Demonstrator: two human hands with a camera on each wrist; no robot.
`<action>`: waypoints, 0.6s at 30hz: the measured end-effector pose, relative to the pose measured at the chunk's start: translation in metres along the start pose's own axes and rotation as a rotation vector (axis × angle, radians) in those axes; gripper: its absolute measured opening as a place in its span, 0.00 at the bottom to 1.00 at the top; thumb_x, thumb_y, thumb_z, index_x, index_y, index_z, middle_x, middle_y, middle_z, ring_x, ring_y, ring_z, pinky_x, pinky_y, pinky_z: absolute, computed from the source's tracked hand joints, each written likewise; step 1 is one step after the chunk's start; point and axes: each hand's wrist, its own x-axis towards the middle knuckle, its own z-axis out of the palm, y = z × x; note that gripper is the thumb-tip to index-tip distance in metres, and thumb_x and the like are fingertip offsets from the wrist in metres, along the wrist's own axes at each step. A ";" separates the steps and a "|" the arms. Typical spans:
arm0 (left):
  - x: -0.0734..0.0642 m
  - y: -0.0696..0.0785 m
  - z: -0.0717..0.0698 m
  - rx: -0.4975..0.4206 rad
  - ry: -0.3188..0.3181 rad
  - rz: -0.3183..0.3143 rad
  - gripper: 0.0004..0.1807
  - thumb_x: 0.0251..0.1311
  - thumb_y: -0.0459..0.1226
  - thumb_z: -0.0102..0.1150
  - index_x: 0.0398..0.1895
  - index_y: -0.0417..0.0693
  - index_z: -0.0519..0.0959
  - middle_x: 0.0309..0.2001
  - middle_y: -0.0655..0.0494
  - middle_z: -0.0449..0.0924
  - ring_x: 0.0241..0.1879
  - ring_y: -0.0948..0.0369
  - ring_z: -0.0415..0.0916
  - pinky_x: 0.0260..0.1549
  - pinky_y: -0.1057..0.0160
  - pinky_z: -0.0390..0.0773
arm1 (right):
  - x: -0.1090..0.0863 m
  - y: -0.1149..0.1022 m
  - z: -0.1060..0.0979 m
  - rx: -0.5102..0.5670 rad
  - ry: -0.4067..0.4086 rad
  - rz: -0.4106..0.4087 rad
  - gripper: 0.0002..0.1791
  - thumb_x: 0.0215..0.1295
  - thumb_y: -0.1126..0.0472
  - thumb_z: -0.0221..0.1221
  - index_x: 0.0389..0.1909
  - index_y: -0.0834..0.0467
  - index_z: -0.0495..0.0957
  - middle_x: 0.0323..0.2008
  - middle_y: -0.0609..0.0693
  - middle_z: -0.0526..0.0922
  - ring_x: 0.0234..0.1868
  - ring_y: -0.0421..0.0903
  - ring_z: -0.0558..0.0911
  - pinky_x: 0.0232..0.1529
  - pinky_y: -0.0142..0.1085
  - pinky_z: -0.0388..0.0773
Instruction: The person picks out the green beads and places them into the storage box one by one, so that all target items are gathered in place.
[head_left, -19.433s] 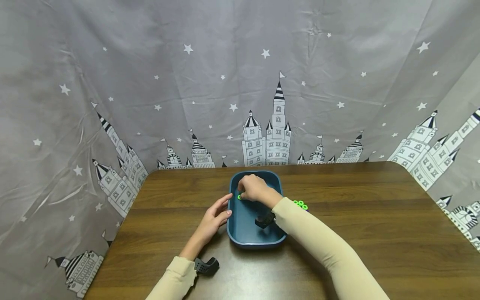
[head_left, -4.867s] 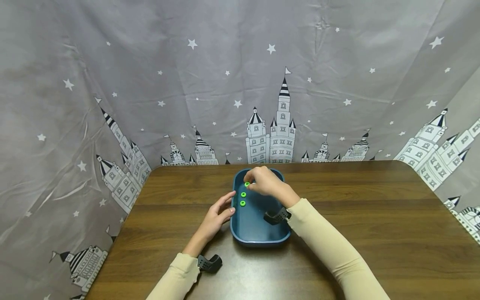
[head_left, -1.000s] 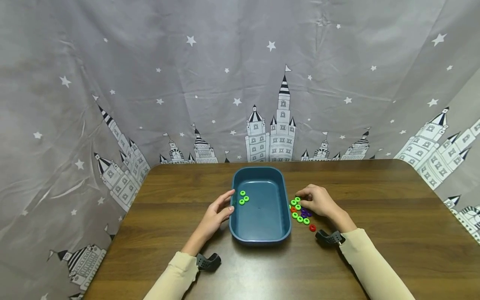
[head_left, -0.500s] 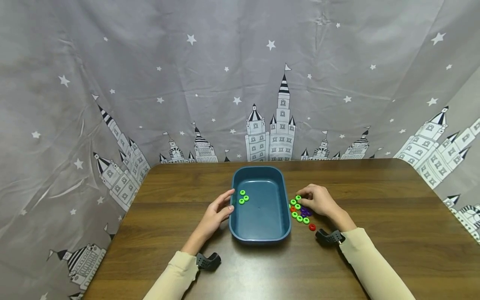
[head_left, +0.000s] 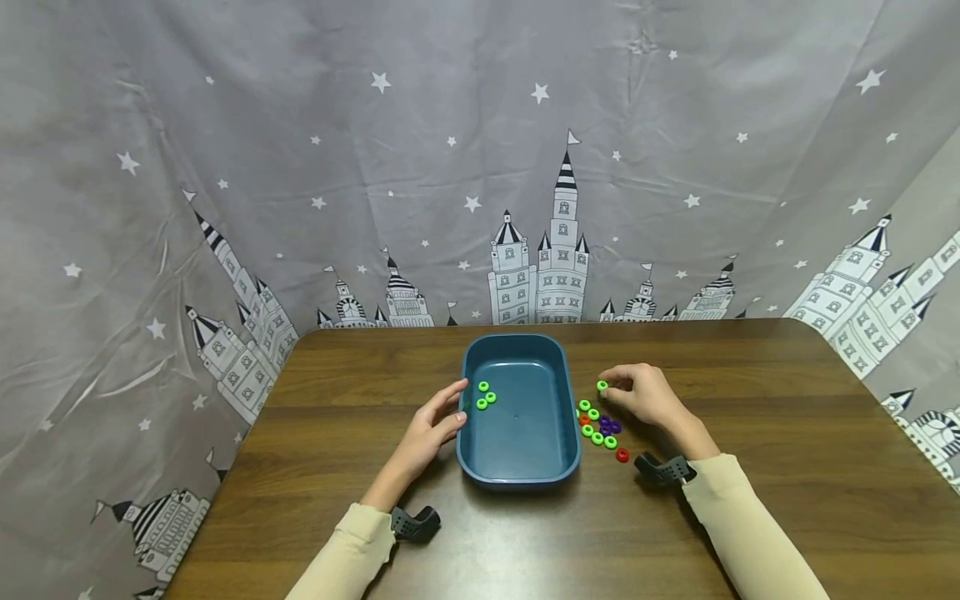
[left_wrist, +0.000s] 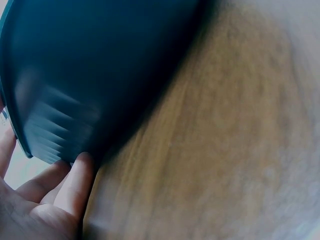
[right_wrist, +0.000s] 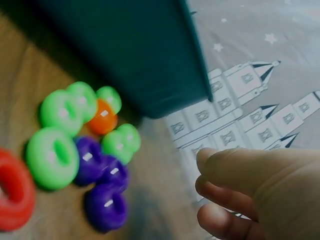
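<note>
A deep blue-green tray (head_left: 517,446) stands on the table, with three small green rings (head_left: 491,397) grouped near its left wall. My left hand (head_left: 422,433) rests against the tray's left side, fingers extended; in the left wrist view its fingertips (left_wrist: 82,162) touch the outer wall. To the right of the tray, my right hand (head_left: 645,398) pinches a green ring (head_left: 602,386) between thumb and fingers, just behind the pile. That ring is hidden in the right wrist view. Several loose green rings (right_wrist: 52,157), purple rings (right_wrist: 106,206) and an orange ring (right_wrist: 103,117) lie beside the tray.
A red ring (head_left: 622,455) lies at the near end of the pile. The wooden table (head_left: 750,400) extends to both sides, and a grey curtain (head_left: 420,150) printed with castles hangs behind its far edge. Black wrist bands (head_left: 416,523) sit on both wrists.
Earlier my right hand was placing green rings inside the tray; three now lie there in a cluster. Since then it has moved right to the pile and drawn a green ring away from it.
</note>
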 end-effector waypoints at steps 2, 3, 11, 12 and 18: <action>0.000 0.000 0.000 0.003 0.000 0.000 0.31 0.73 0.34 0.52 0.78 0.45 0.60 0.73 0.31 0.64 0.69 0.37 0.68 0.60 0.46 0.80 | 0.002 -0.004 -0.004 0.006 0.018 -0.003 0.09 0.61 0.66 0.67 0.42 0.63 0.87 0.29 0.52 0.88 0.30 0.40 0.79 0.32 0.31 0.75; 0.000 0.000 0.000 0.004 0.000 -0.001 0.31 0.73 0.34 0.52 0.78 0.45 0.60 0.73 0.31 0.64 0.69 0.37 0.68 0.60 0.46 0.80 | 0.003 -0.006 -0.006 0.008 0.025 -0.004 0.09 0.61 0.66 0.67 0.42 0.63 0.87 0.30 0.52 0.88 0.30 0.40 0.79 0.32 0.31 0.75; 0.000 -0.001 -0.001 0.005 0.005 -0.005 0.31 0.73 0.34 0.52 0.78 0.46 0.61 0.73 0.32 0.65 0.69 0.37 0.69 0.60 0.47 0.80 | 0.013 -0.037 -0.009 0.049 0.052 -0.050 0.10 0.61 0.66 0.67 0.43 0.64 0.87 0.32 0.54 0.90 0.31 0.41 0.83 0.33 0.30 0.79; 0.000 -0.001 -0.001 0.004 0.003 -0.005 0.31 0.73 0.34 0.52 0.78 0.45 0.61 0.73 0.31 0.65 0.69 0.37 0.69 0.60 0.47 0.80 | 0.014 -0.041 -0.008 0.055 0.050 -0.056 0.10 0.61 0.66 0.67 0.43 0.64 0.87 0.32 0.55 0.90 0.31 0.41 0.83 0.33 0.30 0.79; 0.000 0.000 -0.001 0.003 -0.002 0.001 0.31 0.73 0.34 0.52 0.78 0.45 0.60 0.73 0.31 0.65 0.68 0.37 0.69 0.60 0.47 0.80 | 0.018 -0.074 0.005 0.095 0.001 -0.085 0.12 0.61 0.66 0.67 0.45 0.65 0.87 0.37 0.56 0.90 0.31 0.41 0.83 0.32 0.30 0.79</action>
